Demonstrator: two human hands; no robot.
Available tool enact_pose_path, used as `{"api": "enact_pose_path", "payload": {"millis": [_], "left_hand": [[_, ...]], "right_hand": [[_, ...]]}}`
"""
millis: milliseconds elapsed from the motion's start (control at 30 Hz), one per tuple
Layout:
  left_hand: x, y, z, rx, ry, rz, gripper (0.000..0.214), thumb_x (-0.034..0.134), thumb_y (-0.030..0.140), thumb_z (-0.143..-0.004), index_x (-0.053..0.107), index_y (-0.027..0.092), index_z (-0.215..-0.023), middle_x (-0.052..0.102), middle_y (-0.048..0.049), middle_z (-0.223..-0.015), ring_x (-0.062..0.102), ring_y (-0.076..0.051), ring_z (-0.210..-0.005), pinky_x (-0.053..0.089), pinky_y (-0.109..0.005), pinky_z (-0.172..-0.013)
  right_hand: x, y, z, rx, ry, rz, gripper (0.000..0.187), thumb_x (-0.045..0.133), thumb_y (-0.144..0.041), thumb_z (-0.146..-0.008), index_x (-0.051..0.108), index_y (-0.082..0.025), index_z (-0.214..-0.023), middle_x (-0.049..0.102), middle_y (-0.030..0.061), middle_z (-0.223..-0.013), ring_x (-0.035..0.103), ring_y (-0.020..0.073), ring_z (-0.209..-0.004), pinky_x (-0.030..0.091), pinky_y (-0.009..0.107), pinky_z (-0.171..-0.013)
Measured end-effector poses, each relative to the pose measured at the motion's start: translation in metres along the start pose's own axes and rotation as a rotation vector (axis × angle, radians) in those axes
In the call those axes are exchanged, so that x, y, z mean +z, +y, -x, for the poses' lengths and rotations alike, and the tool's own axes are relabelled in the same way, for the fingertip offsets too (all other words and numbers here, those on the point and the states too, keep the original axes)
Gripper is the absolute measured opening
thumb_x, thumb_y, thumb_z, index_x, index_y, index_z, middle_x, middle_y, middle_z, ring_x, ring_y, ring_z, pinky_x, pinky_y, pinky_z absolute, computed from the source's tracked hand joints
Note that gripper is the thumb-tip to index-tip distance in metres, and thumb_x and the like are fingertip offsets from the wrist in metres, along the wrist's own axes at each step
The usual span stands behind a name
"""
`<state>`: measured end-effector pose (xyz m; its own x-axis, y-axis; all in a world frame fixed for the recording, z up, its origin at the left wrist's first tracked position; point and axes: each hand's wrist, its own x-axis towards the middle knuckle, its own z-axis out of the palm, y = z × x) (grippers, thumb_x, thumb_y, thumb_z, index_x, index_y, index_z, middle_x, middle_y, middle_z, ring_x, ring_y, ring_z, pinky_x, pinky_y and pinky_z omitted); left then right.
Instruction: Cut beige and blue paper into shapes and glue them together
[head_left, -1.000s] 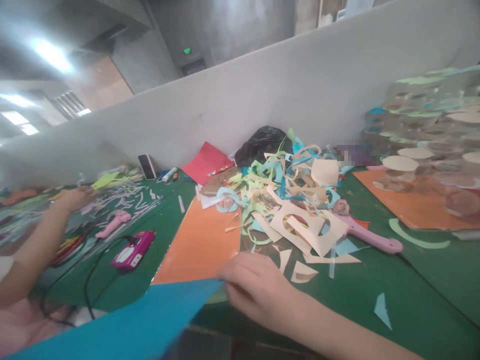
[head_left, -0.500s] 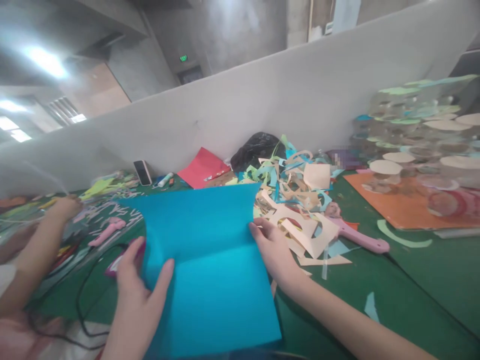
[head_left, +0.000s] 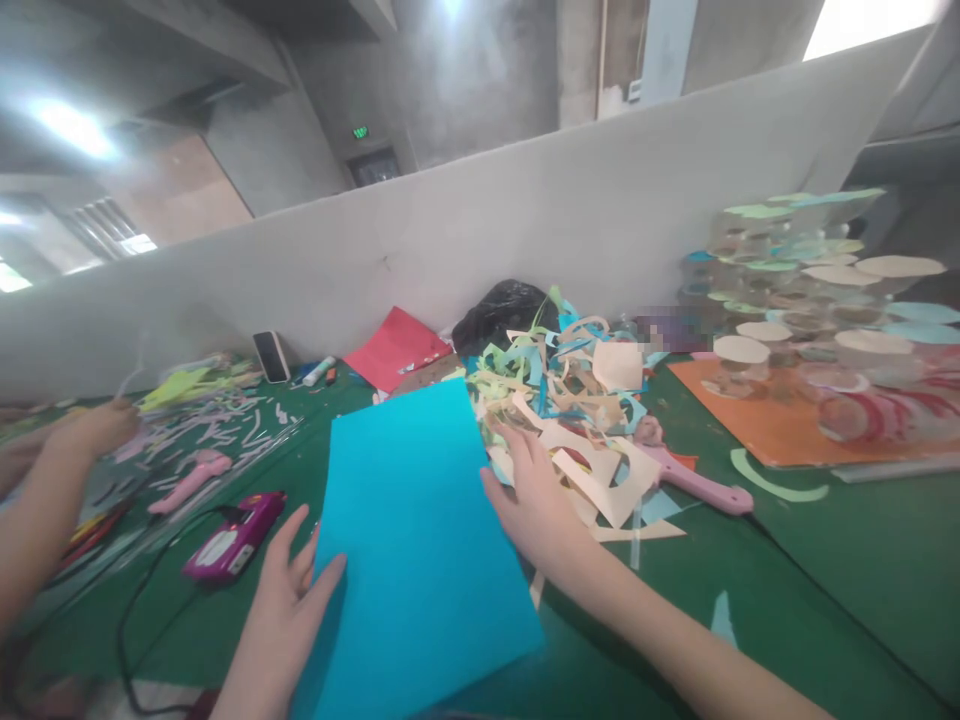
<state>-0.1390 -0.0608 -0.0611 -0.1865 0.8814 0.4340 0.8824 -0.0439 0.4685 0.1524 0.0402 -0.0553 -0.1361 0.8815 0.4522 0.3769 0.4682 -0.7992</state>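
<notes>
Two open hands flank a blue card sheet [head_left: 424,555] lying on the green worktop [head_left: 847,570]: the left hand [head_left: 281,635] spreads its fingers at the sheet's lower left edge, and the right hand [head_left: 536,505] spreads beside its right edge. Cut paper scraps [head_left: 555,385] heap towards a black plastic bag [head_left: 499,318] at the back edge; its contents can't be seen. A blurred patch [head_left: 667,333] stays unreadable. A co-worker's hand [head_left: 94,428] reaches in at the left edge.

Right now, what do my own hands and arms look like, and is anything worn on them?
Your left hand and right hand are bare, without gloves. The forearms show no sleeves, cables or markings, and no watch, ring or bracelet is visible on either.
</notes>
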Motion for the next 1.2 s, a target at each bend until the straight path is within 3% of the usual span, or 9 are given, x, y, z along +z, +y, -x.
{"api": "enact_pose_path", "payload": {"millis": [67, 233, 433, 533, 633, 700, 833, 1000, 1200], "left_hand": [[0.001, -0.006, 0.004, -0.131, -0.024, 0.093, 0.063, 0.056, 0.032, -0.091, 0.032, 0.030, -0.149, 0.065, -0.0165, -0.128, 0.065, -0.032, -0.113, 0.064, -0.037, -0.071], [0.001, -0.003, 0.011, -0.260, -0.105, 0.206, 0.039, 0.056, 0.034, -0.090, 0.061, 0.032, -0.129, 0.058, -0.0096, -0.138, 0.053, -0.036, -0.125, 0.058, -0.048, -0.089], [0.015, 0.015, 0.014, -0.377, 0.006, 0.221, 0.043, 0.058, 0.036, -0.089, 0.061, 0.034, -0.131, 0.052, -0.0061, -0.144, 0.046, -0.038, -0.133, 0.057, -0.052, -0.090], [0.023, 0.027, 0.014, -0.544, -0.010, 0.415, 0.047, 0.062, 0.040, -0.086, 0.060, 0.033, -0.132, 0.047, -0.0049, -0.149, 0.045, -0.038, -0.134, 0.057, -0.049, -0.091], [0.030, 0.038, 0.014, -0.680, -0.001, 0.629, 0.051, 0.070, 0.036, -0.079, 0.062, 0.031, -0.129, 0.052, -0.0057, -0.145, 0.053, -0.036, -0.128, 0.055, -0.043, -0.094], [0.033, 0.046, 0.013, -0.731, 0.045, 0.709, 0.057, 0.071, 0.036, -0.077, 0.058, 0.030, -0.132, 0.052, -0.0065, -0.145, 0.053, -0.036, -0.128, 0.053, -0.042, -0.098], [0.032, 0.073, 0.009, -0.916, 0.173, 0.885, 0.071, 0.071, 0.041, -0.077, 0.044, 0.035, -0.142, 0.030, -0.0032, -0.159, 0.037, -0.037, -0.140, 0.046, -0.048, -0.105], [0.032, 0.102, 0.006, -0.804, 0.267, 0.954, 0.077, 0.069, 0.048, -0.079, 0.032, 0.041, -0.147, 0.036, -0.0050, -0.156, 0.041, -0.035, -0.138, 0.037, -0.054, -0.111], [0.044, 0.097, 0.005, -0.711, 0.263, 1.093, 0.085, 0.078, 0.045, -0.072, 0.031, 0.041, -0.143, 0.043, -0.0120, -0.149, 0.062, -0.032, -0.116, 0.049, -0.053, -0.101]], "right_hand": [[0.000, -0.002, 0.004, -0.216, -0.036, 0.198, 0.038, 0.051, -0.026, -0.093, 0.053, -0.017, -0.130, 0.055, 0.0165, -0.134, 0.050, 0.0335, -0.123, 0.046, 0.050, -0.096], [0.009, -0.011, 0.024, -0.638, -0.263, 0.297, 0.031, 0.053, -0.035, -0.095, 0.059, -0.018, -0.120, 0.060, 0.0109, -0.130, 0.048, 0.0293, -0.121, 0.039, 0.050, -0.107], [0.013, -0.017, 0.037, -0.922, -0.442, 0.325, 0.063, 0.049, -0.064, -0.088, 0.052, -0.015, -0.128, 0.055, 0.0113, -0.137, 0.043, 0.0266, -0.127, 0.020, 0.050, -0.119], [0.015, -0.014, 0.037, -0.897, -0.419, 0.391, 0.053, 0.055, -0.051, -0.091, 0.052, -0.014, -0.127, 0.056, 0.0113, -0.135, 0.044, 0.0270, -0.125, 0.019, 0.049, -0.119], [0.019, -0.009, 0.036, -0.854, -0.360, 0.446, 0.019, 0.049, -0.022, -0.097, 0.060, -0.016, -0.111, 0.067, 0.0077, -0.115, 0.053, 0.0237, -0.111, 0.021, 0.048, -0.117], [0.020, -0.008, 0.035, -0.797, -0.375, 0.424, 0.016, 0.047, -0.017, -0.098, 0.062, -0.018, -0.103, 0.070, 0.0054, -0.099, 0.057, 0.0217, -0.099, 0.027, 0.045, -0.113], [0.016, -0.018, 0.030, -0.466, -0.500, 0.304, 0.012, 0.054, -0.022, -0.095, 0.063, -0.021, -0.102, 0.071, 0.0034, -0.091, 0.062, 0.0212, -0.088, 0.044, 0.034, -0.086], [0.013, -0.020, 0.021, 0.040, -0.477, 0.215, 0.019, 0.046, -0.031, -0.098, 0.062, -0.021, -0.100, 0.070, 0.0040, -0.083, 0.064, 0.0204, -0.073, 0.036, 0.027, -0.057], [0.013, -0.003, 0.006, -0.007, -0.304, 0.337, 0.019, 0.047, -0.026, -0.097, 0.061, -0.017, -0.089, 0.066, 0.0117, -0.098, 0.059, 0.0275, -0.096, 0.041, 0.034, -0.077]]}}
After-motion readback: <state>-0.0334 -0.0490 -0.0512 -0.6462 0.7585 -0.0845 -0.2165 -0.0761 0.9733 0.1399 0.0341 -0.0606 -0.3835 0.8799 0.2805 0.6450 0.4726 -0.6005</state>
